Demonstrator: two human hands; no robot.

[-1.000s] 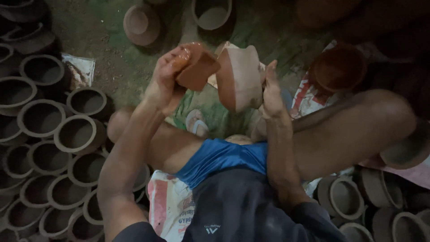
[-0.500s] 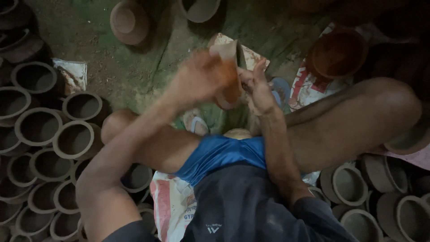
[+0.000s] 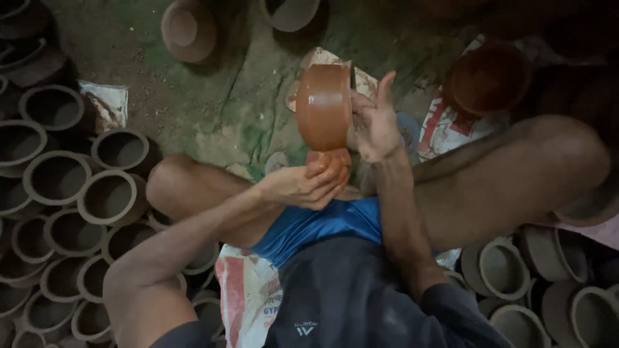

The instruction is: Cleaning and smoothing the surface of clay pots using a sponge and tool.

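Observation:
A wet, reddish-brown clay pot [image 3: 324,106] stands on its side in front of me, its rounded outside facing the camera. My right hand [image 3: 374,122] supports it from the right, palm against the pot and fingers spread upward. My left hand [image 3: 309,183] sits just below the pot, fingers closed around a small orange-brown pad or cloth [image 3: 330,159] pressed to the pot's lower edge. I am seated cross-legged on the ground, knees out to both sides.
Many grey unfired clay pots [image 3: 55,177] are packed along the left, and more lie at the lower right [image 3: 503,267]. A reddish bowl [image 3: 487,77] sits at the upper right on printed sacks [image 3: 442,125]. Two upturned pots [image 3: 188,29] rest on the dirt floor ahead.
My left hand swung down from the pot's upper left side to under its lower edge, carrying the pad along. The pot turned in my right hand and now shows its smooth outside.

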